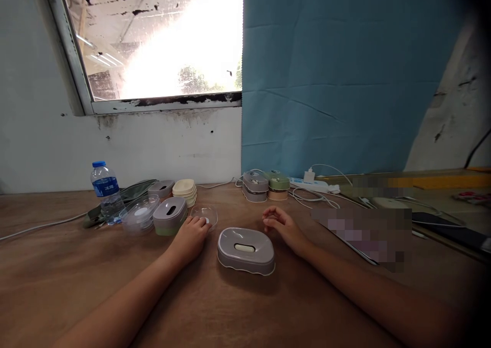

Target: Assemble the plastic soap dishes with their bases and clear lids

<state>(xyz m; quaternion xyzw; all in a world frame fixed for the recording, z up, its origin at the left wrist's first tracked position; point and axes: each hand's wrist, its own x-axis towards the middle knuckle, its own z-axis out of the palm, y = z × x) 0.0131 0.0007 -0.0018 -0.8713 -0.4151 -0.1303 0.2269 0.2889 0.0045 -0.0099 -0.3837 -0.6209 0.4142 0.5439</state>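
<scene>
My left hand (194, 233) is over the near left rim of a clear plastic dish (213, 216) with a white disc in it. Its fingers are bent onto the rim; the thumb is hidden. Right of that hand, a grey oval box lid (245, 248) with a wavy lower edge and a pale insert in its top slot sits on the table. My right hand (286, 228) hovers beyond the lid's right corner, fingers loosely curled and apart, with nothing visible in them.
Behind my left hand stand a grey-green box (171, 217), stacked clear dishes (140, 215), cream trays (184, 188) and a water bottle (105, 189). Grey (255, 186) and green (278, 183) boxes stand by the wall, near a power strip (310, 185) with cables. A blurred flat item (364, 235) lies right.
</scene>
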